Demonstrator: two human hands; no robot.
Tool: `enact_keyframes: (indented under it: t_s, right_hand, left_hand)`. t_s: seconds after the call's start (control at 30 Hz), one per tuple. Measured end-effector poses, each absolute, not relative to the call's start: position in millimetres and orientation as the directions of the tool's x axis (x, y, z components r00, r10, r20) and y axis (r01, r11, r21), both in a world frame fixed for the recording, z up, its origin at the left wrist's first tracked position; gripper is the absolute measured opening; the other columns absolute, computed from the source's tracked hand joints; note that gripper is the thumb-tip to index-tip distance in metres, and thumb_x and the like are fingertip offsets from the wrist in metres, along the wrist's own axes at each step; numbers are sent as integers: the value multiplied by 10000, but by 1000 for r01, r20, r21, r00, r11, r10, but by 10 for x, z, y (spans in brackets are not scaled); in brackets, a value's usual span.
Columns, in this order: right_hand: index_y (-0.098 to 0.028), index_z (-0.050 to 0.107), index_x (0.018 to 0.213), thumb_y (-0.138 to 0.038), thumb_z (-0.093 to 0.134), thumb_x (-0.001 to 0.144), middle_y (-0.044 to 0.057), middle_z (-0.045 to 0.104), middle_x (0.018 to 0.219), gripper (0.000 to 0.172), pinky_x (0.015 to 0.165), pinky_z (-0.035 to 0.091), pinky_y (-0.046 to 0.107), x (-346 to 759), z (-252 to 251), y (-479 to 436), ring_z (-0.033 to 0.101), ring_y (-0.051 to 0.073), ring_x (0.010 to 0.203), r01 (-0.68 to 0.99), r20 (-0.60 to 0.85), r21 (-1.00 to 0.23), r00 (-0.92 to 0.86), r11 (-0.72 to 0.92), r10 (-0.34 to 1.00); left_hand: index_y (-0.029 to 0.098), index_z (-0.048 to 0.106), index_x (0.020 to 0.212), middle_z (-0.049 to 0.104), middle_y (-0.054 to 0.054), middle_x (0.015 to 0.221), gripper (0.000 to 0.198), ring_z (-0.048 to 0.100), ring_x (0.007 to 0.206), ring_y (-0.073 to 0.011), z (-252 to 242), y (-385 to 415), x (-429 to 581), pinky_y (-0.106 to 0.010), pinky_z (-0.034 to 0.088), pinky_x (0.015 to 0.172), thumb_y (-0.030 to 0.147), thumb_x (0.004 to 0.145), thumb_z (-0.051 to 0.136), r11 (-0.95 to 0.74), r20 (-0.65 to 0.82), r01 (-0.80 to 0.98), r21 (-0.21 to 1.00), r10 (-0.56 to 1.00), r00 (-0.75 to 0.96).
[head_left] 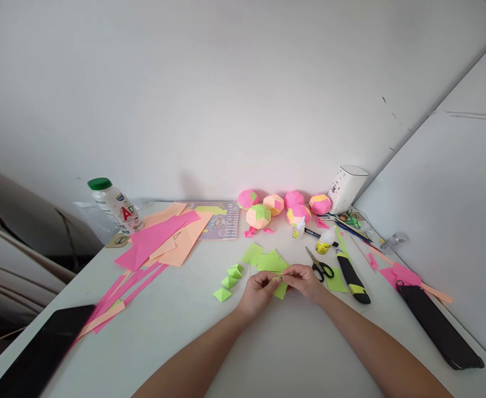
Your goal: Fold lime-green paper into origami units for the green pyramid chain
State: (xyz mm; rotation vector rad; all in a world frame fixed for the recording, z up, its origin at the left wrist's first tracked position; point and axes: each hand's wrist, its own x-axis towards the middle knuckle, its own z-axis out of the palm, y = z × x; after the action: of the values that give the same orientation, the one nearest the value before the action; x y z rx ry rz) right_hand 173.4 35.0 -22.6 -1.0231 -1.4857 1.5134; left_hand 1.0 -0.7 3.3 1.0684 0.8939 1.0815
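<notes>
Both hands meet at the middle of the white table, pinching one small piece of green paper between them. My left hand is closed on its left side. My right hand is closed on its right side. More flat green paper squares lie just beyond the hands. Three small folded green pieces sit to the left of my left hand. Black-handled scissors lie right beside my right hand.
Several pink, orange and green paper balls line the back wall. Pink and orange sheets and strips spread at the left by a green-capped bottle. Glue bottles, a utility knife, a white box and dark flat devices lie around.
</notes>
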Motion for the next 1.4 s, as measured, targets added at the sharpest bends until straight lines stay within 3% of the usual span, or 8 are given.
enact_keyframes:
  t_s: [0.17,0.5,1.03,1.2,1.4]
  right_hand:
    - [-180,670,786,-323,697,691,-8,626,651,174,545,508,260,1725,-229,346,573,127,569,-4,-28,-999,-392,-32,919]
    - [-170,669,794,-304,694,699,-13,622,615,166,532,501,247,1716,-186,338,571,119,544,3,-33,-999,-379,-35,925]
    - [-166,663,796,-362,688,699,-9,630,614,220,531,499,263,1705,-143,340,579,125,518,41,-45,-999,-345,-33,937]
    - [-171,673,805,-359,686,702,0,637,634,215,534,502,253,1708,-158,337,587,128,549,48,-41,-999,-364,-25,931]
    - [-159,682,790,-341,701,690,17,649,704,209,578,513,255,1700,-157,316,608,140,627,62,-47,-998,-425,-23,904]
  left_hand:
    - [147,618,645,575,3,516,311,348,405,-64,51,-8,12,-208,268,422,454,683,649,128,-70,-237,963,969,238]
    - [141,621,703,545,8,509,361,298,378,-55,78,-19,3,-202,208,376,500,706,597,180,-116,-227,957,956,268]
    - [150,565,796,390,65,414,245,347,383,-87,44,1,-27,-211,248,403,380,755,490,235,-182,-243,941,959,219]
    - [159,552,758,493,42,572,272,337,396,-52,72,-18,-6,-204,264,410,422,703,592,199,-149,-214,956,962,228]
    - [152,546,712,552,-1,648,241,499,600,-115,24,-14,20,-225,375,556,380,692,622,143,-106,-165,976,971,216]
